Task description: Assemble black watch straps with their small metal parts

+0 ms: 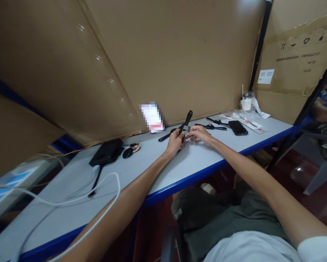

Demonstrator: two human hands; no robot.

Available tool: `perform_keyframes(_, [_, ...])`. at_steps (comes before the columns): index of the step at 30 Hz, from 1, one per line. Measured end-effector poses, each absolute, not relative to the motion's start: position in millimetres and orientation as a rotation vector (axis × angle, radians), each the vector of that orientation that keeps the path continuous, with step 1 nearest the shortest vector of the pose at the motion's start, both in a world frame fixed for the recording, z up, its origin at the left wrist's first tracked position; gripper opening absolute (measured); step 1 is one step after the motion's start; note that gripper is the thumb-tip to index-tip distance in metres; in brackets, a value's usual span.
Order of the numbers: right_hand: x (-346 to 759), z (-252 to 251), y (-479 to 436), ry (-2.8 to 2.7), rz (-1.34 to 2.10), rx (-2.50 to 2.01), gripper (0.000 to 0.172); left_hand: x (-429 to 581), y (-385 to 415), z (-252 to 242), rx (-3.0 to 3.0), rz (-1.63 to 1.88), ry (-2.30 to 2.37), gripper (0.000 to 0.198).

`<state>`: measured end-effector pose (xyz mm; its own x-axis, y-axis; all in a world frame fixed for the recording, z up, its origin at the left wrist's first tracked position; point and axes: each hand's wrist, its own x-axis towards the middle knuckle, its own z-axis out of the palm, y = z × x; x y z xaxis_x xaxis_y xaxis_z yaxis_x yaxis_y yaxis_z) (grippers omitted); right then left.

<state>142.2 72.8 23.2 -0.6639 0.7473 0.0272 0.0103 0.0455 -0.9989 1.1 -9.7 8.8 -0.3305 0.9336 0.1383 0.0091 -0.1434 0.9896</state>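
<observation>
My left hand [176, 142] is wrapped around a black-handled tool [188, 117], whose rounded handle end points up and away from me. Close against it, my right hand [200, 134] has its fingers pinched together beside a small silvery part between the hands; what they grip is too small to make out. Behind my left hand another black handle [164, 137] lies on the table. To the right of my right hand lie similar black tools [212, 127], their exact kind unclear.
A phone with a lit, blurred screen [153, 118] leans on the cardboard wall [185, 58]. A dark phone [238, 127], a packaged item on a card [250, 123] and a bagged cup [246, 102] stand right. Left are a black case [107, 152] and a white cable [78, 199].
</observation>
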Motion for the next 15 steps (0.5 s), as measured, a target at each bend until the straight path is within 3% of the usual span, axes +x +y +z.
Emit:
perform_keyframes(8, [144.2,28.2,75.4,-1.540,1.645,-0.858,0.012,-3.5,-9.4,7.5,1.061,1.503,1.351,0.036])
perform_keyframes(15, [141.2,18.3,79.2,-1.664,1.721,-0.745,0.031,-2.8,-8.6,6.7,1.106,1.477,1.374,0.036])
